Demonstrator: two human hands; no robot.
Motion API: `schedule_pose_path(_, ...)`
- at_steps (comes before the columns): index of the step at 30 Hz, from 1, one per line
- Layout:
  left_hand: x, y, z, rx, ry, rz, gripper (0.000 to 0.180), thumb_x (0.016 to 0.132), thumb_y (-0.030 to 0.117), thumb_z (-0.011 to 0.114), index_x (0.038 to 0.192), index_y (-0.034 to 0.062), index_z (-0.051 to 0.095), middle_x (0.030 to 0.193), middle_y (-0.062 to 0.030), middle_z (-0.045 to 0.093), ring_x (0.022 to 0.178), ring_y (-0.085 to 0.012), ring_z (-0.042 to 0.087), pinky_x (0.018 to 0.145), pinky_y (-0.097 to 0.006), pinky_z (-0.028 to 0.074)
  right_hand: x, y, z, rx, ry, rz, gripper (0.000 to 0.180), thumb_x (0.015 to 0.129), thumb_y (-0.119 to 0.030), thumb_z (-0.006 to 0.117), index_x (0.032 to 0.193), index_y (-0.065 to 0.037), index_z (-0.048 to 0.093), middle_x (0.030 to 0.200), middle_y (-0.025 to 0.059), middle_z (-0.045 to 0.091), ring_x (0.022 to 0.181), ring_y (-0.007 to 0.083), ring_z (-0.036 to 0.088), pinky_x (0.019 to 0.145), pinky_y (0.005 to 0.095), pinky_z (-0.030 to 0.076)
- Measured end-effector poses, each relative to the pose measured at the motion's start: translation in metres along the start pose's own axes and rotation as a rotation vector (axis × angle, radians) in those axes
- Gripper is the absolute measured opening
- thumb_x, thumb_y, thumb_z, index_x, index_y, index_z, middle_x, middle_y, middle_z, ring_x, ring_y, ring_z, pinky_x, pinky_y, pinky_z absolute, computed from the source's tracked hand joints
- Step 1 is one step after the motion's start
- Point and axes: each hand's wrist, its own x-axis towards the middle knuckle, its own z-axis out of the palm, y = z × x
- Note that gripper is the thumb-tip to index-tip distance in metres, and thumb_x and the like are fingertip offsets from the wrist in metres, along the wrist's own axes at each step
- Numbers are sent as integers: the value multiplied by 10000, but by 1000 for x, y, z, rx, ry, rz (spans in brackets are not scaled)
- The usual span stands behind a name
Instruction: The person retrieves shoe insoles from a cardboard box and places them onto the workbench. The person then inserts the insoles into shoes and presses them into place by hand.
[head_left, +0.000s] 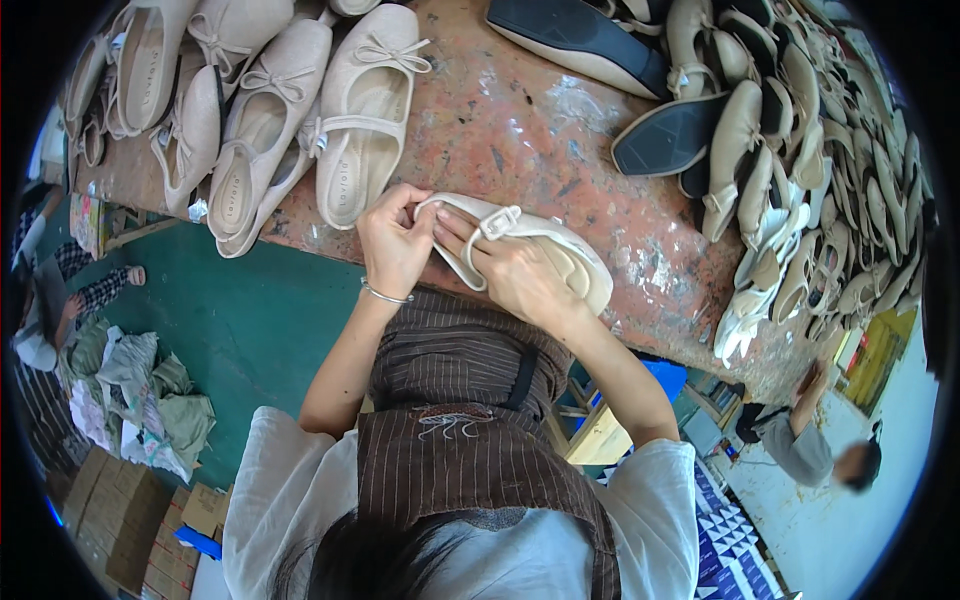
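The left hand point(395, 245) pinches the strap point(450, 205) of a beige shoe point(560, 260); the right hand point(515, 275) grips its body. Likely fastening the buckle point(497, 222) over the desk point(540, 130); next needs a steady pull.

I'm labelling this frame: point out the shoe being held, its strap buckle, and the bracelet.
shoe point(575, 265): head view, on the insole near the toe.
buckle point(497, 222): head view, on the strap's metal frame.
bracelet point(385, 296): head view, on the band at the left wrist.

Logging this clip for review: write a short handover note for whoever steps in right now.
Left hand: pinching the strap end of the cream flat strap shoe.
Right hand: gripping that shoe by its buckle, over the edge of the reddish worn workbench.
Done: cream bow shoes lie in a row at the left.
Left: strap looks unfastened; a beige shoe pile waits at the right.
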Motion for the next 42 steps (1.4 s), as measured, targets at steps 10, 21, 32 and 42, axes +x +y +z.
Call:
schedule_pose_path(10,2,17,-14,269,-132,124,96,830,31,660,793,-3,579,646,-156,610,519,-283,577,503,-371,430,-25,-24,-6,-227,211,247,437,714,28,582,1140,3,680,1114,174,688,1174,280,608,1127,443,365)
schedule_pose_path(21,-110,69,13,523,-342,524,154,793,165,730,799,62,615,837,-70,617,835,-268,624,657,-380,506,-19,-2,-73,212,663,639,524,725,-94,756,1201,17,565,1196,259,566,1089,398,593,908,441,486)
schedule_pose_path(32,-111,33,36,943,-657,730,549,844,272,606,1313,-9,557,1354,-190,505,1406,-357,307,1143,-589,224,-12,-1,13,-322,590,478,485,778,33,547,1260,75,514,1281,228,577,1237,372,530,1146,587,227)
schedule_pose_path(42,-113,34,42,869,-585,637,516,855,252,605,1293,-19,562,1356,-211,499,1385,-341,343,1099,-577,302,-9,0,-2,-211,410,563,474,772,49,542,1245,77,546,1269,296,545,1216,440,520,1132,573,263)
